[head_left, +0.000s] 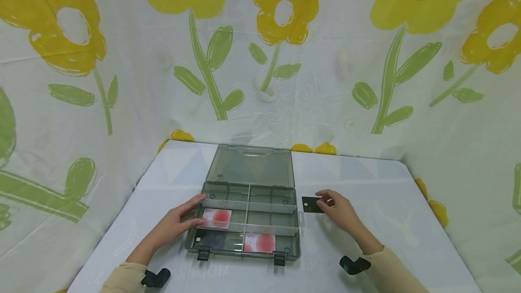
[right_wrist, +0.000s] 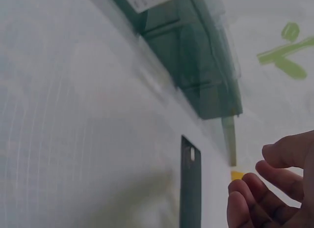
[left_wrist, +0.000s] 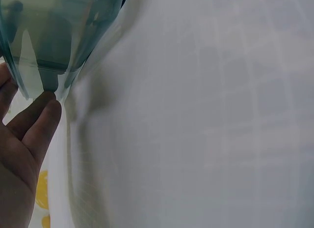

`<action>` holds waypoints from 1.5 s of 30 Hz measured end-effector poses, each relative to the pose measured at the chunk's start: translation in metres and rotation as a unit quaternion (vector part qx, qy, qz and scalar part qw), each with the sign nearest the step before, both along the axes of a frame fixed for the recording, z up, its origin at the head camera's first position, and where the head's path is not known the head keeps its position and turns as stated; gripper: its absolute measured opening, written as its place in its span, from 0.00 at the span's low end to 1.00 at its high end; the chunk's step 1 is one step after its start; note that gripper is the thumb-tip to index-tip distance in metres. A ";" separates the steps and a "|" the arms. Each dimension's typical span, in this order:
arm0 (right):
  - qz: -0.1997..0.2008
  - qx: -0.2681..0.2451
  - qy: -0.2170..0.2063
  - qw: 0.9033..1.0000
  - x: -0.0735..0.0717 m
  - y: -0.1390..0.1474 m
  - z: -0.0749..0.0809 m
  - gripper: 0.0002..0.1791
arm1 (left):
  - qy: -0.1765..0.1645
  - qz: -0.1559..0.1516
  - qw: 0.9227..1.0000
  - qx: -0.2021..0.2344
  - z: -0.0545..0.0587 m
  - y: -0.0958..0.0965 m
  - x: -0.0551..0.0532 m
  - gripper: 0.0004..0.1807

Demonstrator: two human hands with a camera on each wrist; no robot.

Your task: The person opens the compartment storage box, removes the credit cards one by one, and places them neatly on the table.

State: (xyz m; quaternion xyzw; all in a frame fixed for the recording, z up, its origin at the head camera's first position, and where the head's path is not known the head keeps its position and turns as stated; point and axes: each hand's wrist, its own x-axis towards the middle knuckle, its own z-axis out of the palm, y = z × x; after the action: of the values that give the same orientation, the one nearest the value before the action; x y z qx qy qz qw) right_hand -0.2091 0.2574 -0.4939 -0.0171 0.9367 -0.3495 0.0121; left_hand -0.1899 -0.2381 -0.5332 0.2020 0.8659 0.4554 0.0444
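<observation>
In the head view, my left hand (head_left: 182, 220) rests at the left side of a translucent grey-green compartment box (head_left: 272, 217), fingers fairly straight. The left wrist view shows its fingertips (left_wrist: 49, 110) right at the box edge. To the right of the box lies a black chip card (head_left: 310, 205). Over its right end my right hand (head_left: 338, 209) has loosely bent fingers; the right wrist view shows a gap between those fingers and the card (right_wrist: 191, 186). A white-and-red card (head_left: 217, 218) sits in the middle left compartment, and another similar card (head_left: 260, 242) in the front right one.
A second black card (head_left: 209, 239) lies in the front left compartment. The box's lid (head_left: 251, 164) is laid back at the far side, and two latches (head_left: 279, 259) stick out in front. Behind the white table (head_left: 358, 177) hangs a flowered cloth (head_left: 317, 89).
</observation>
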 end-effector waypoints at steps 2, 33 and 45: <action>0.010 -0.012 0.001 1.000 0.003 -0.004 0.004 0.15 | -0.001 0.000 1.000 0.002 0.000 0.000 0.000 0.41; 0.210 -0.145 -0.113 0.960 0.046 -0.056 0.040 0.19 | 0.004 -0.006 1.000 0.013 0.000 -0.001 0.001 0.41; 0.249 -0.183 -0.239 0.920 0.055 -0.076 0.038 0.24 | 0.007 -0.006 1.000 0.011 0.002 0.000 0.002 0.40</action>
State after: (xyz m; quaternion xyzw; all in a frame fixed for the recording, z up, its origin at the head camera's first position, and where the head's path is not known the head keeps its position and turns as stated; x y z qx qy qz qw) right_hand -0.1540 0.1811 -0.4563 -0.1677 0.7909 -0.4946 0.3189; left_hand -0.1877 -0.2383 -0.5314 0.2108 0.8602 0.4627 0.0384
